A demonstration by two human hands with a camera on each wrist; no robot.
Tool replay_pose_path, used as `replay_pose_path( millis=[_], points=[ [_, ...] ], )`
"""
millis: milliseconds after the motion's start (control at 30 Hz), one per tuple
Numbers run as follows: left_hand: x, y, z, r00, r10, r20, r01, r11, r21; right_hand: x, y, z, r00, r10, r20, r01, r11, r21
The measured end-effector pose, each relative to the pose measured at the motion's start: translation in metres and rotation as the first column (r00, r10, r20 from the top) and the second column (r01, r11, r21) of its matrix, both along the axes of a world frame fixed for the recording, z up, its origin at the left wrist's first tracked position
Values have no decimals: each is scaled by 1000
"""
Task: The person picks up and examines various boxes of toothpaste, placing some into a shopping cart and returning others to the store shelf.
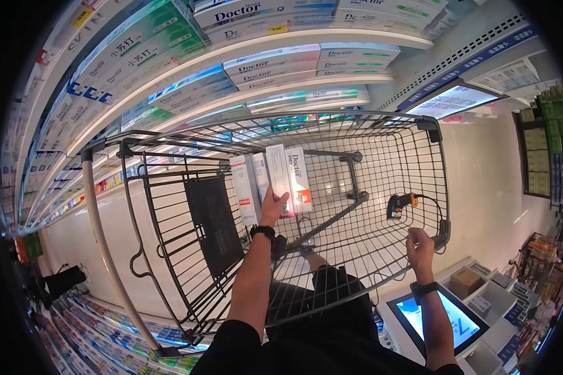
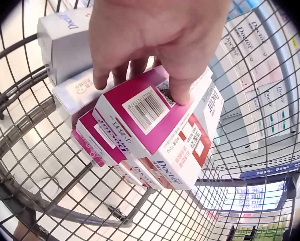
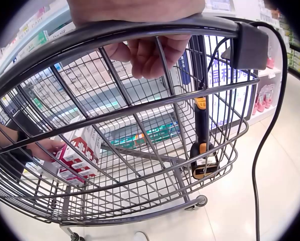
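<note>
Magenta-and-white box (image 2: pixel 162 133): your left hand (image 2: pixel 160 35) grasps it beside other boxes, inside cart (image 1: pixel 445 181). Your right hand (image 1: pixel 421 250): released, loosely curled, near rim.

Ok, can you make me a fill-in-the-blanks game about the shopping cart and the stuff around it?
1. The hand on the boxes is the person's ____ one.
2. The big blue English word on the boxes is ____.
3. The gadget with the cable is black and ____.
4. The band on each wrist is coloured ____.

Missing words, in order: left; Doctor; orange; black.
</note>
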State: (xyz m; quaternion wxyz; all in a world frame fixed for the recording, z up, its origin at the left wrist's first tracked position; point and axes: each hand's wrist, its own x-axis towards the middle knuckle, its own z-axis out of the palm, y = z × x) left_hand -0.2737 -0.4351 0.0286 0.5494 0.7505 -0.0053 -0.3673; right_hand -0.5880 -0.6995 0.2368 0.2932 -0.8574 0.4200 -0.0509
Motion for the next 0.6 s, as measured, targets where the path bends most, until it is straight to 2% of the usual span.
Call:
replay_pose_path(
  millis=[133,233,333,400,600],
  points=[
    [1,-1,-1,998,-15,-68,16,1000,14,0,0,0,1000,-1,0,1,1000,4],
    [2,1,-4,1000,9,-20,-10,999,-42,1,1,0,1000,3,5,-3,1000,1],
    [2,-1,2,993,92,-70,-98,992,-81,3,1,2,1000,8,8,-8,1000,-2],
    [4,-1,6,992,86,-91,-94,992,-84,4,1,3,1000,10,11,-10,1000,-5],
    [8,3,6,995,72,-75,-74,997,-22,5,2,3,1000,16,11,-16,1000,-14]
  ],
)
